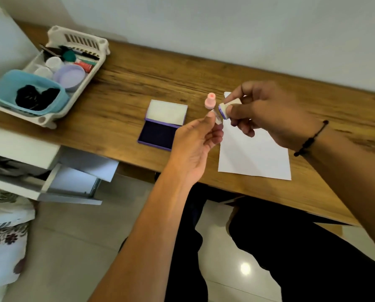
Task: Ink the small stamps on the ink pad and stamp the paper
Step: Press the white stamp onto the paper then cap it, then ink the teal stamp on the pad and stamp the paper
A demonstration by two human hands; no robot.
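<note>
A white basket [51, 118] on the wooden desk [138, 68] holds a blue tub [1, 88] and lids

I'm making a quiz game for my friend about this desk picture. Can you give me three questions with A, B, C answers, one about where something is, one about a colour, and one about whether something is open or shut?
1. Where is the ink pad compared with the paper?
A. on top of it
B. to its left on the desk
C. in the white tray

2. What colour is the little stamp standing on the desk?
A. pink
B. green
C. black

3. Is the ink pad open or shut?
A. shut
B. open, lid folded back
C. wrapped up

Answers:
1 B, it lies on bare wood left of the sheet.
2 A, its body is pale pink.
3 B, the dark ink shows below the raised lid.

The right hand holds a wooden stamp, and the left hand pinches something small and clear.
</note>
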